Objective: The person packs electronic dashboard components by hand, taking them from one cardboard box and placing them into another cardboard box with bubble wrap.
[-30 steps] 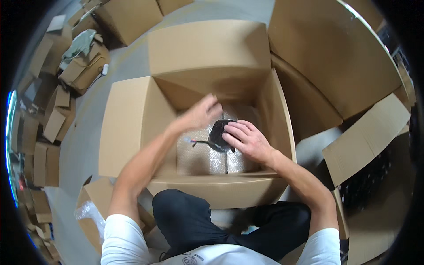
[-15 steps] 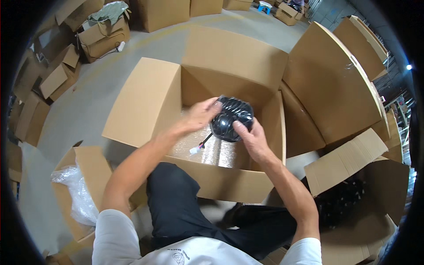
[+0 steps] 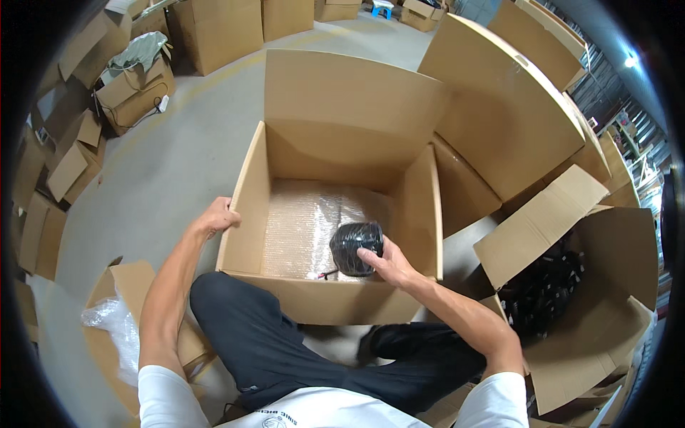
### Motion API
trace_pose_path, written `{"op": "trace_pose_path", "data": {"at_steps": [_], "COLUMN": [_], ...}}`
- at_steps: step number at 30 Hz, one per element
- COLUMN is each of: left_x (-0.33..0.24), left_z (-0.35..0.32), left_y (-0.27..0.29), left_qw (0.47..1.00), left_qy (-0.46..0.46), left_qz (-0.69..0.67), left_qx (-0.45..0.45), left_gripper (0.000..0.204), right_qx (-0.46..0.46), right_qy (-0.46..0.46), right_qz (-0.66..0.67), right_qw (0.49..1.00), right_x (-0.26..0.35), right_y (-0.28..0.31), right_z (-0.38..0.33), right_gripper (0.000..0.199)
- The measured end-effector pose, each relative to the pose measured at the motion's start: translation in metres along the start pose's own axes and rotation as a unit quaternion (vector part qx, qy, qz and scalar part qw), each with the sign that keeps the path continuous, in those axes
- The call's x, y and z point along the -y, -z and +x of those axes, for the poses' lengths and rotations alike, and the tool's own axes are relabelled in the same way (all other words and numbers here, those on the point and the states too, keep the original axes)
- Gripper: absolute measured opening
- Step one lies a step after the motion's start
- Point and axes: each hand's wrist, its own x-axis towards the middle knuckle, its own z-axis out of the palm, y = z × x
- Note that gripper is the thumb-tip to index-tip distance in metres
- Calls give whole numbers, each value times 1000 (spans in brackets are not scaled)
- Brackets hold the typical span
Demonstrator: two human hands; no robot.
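In my right hand (image 3: 385,258) is a black, rounded device (image 3: 351,246) wrapped in clear film, with a short cable and small plug trailing from its left side. It is inside the large open carton (image 3: 349,303), low toward the near wall; whether it touches the bottom I cannot tell. Bubble wrap (image 3: 296,225) lines the carton's floor. My left hand (image 3: 220,216) is closed on the carton's left side, its fingers curled at the edge.
An open carton (image 3: 603,335) of black parts (image 3: 546,289) stands at my right. At my left, a smaller carton (image 3: 135,274) holds clear bubble wrap (image 3: 118,332). A tall carton (image 3: 506,107) adjoins the large one on the right. More boxes (image 3: 214,32) line the far and left sides.
My left hand has left the device and moved to the carton's left side, whose flap no longer spreads outward. My right hand has brought the device nearer and lower in the carton.
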Motion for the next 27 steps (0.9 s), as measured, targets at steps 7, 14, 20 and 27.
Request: {"op": "trace_pose_path", "data": {"at_steps": [7,14,20,27], "left_x": [-43,-40,-42,-48], "left_z": [7,44,45,33], "left_y": [-42,-73,-78,-82], "left_qw": [998,996,991,996], "left_qy": [-4,23,3,-23], "left_qz": [-11,64,119,34], "left_qx": [54,-53,-59,-81], "left_gripper": [21,37,38,30], "right_qx": [24,-111,-129,-282], "right_qy": [-5,-121,-170,-212], "right_qz": [-26,26,108,-75], "right_qw": [999,986,971,933], "right_x": [-25,-71,-195,-232], "right_y": [-6,-5,-32,-61], "right_z": [24,174,298,356], "right_gripper": [51,31,27,47]}}
